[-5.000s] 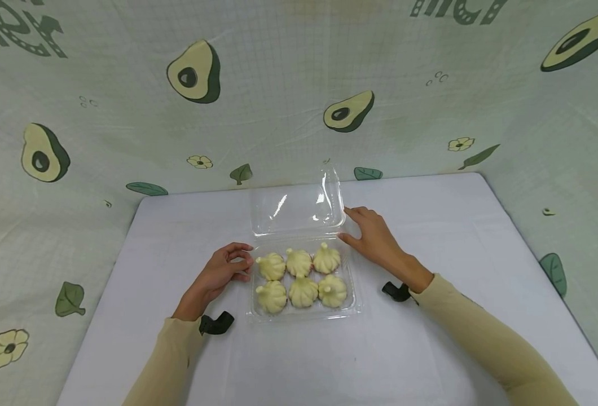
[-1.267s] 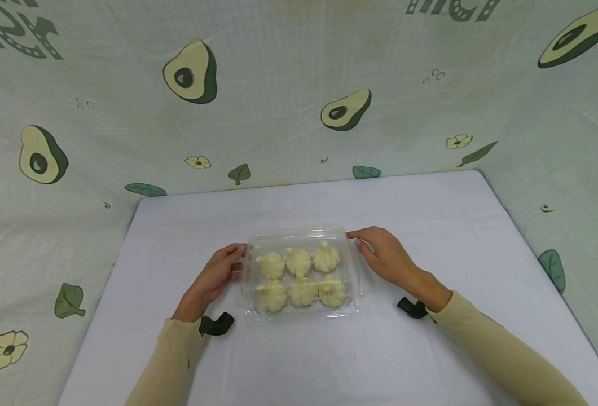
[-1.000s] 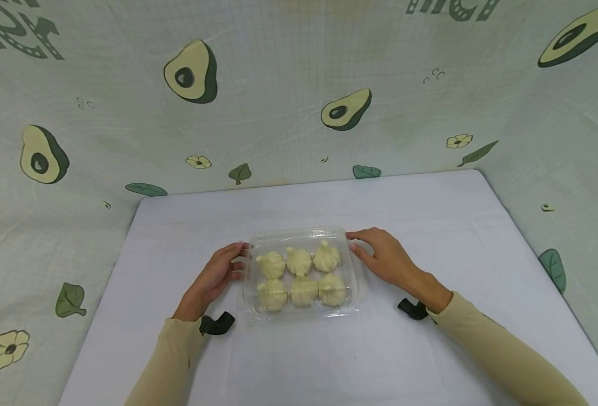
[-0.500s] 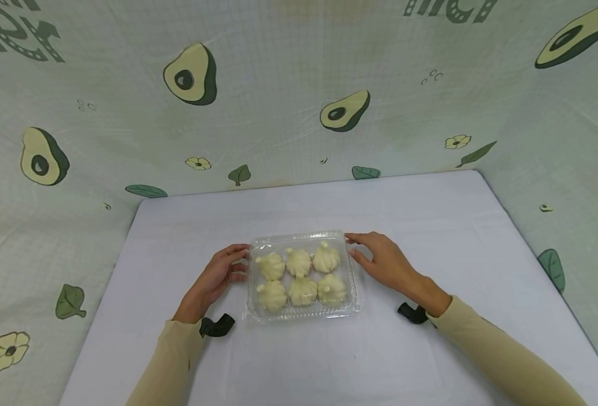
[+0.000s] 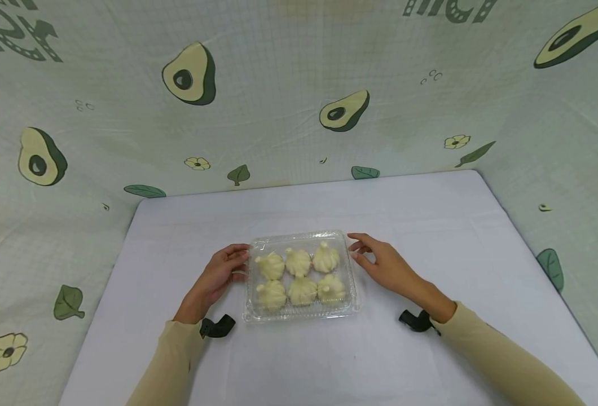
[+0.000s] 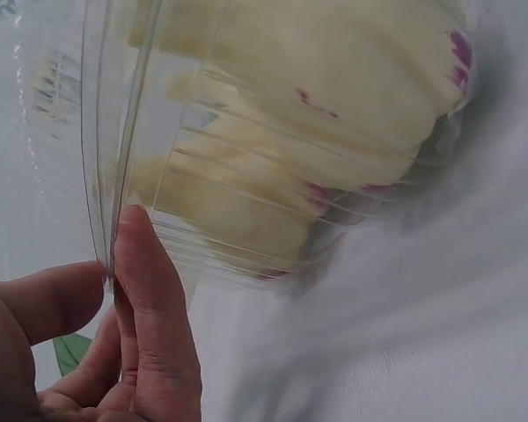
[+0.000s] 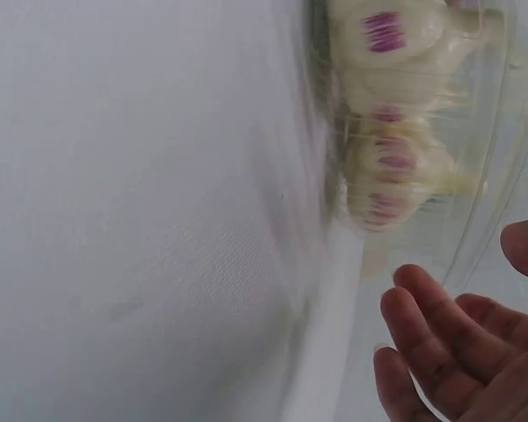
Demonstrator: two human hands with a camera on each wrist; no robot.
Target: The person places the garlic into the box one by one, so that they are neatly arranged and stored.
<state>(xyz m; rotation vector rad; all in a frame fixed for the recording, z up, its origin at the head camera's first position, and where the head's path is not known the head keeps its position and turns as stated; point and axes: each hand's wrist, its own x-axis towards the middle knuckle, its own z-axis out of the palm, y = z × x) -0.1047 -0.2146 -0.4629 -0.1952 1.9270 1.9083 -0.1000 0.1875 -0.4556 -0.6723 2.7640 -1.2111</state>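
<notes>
A clear plastic clamshell container [image 5: 301, 318] lies in the middle of the table, its lid down over several pale garlic bulbs [image 5: 299, 262] set in two rows. At its left side my left hand [image 5: 221, 273] pinches the rim. In the left wrist view, the thumb and a finger [image 6: 150, 299] meet on the stacked edges of lid and base. My right hand [image 5: 384, 266] is beside the far right corner with its fingers loosely bent and nothing in them. The right wrist view shows its fingers [image 7: 449, 334] a small gap from the container's wall. Purple marks show on the bulbs [image 7: 392, 167].
A white cloth [image 5: 299, 366] covers the table. Behind and at the sides hangs a pale curtain [image 5: 278, 73] printed with avocados and leaves. A black wrist mount [image 5: 218, 326] sits at the left cuff, and another black mount [image 5: 414, 320] at the right.
The lid, earlier upright at the back, has swung down toward me over the garlic and settled flat. My right hand has just come slightly away from the container. The left hand stays at its side.
</notes>
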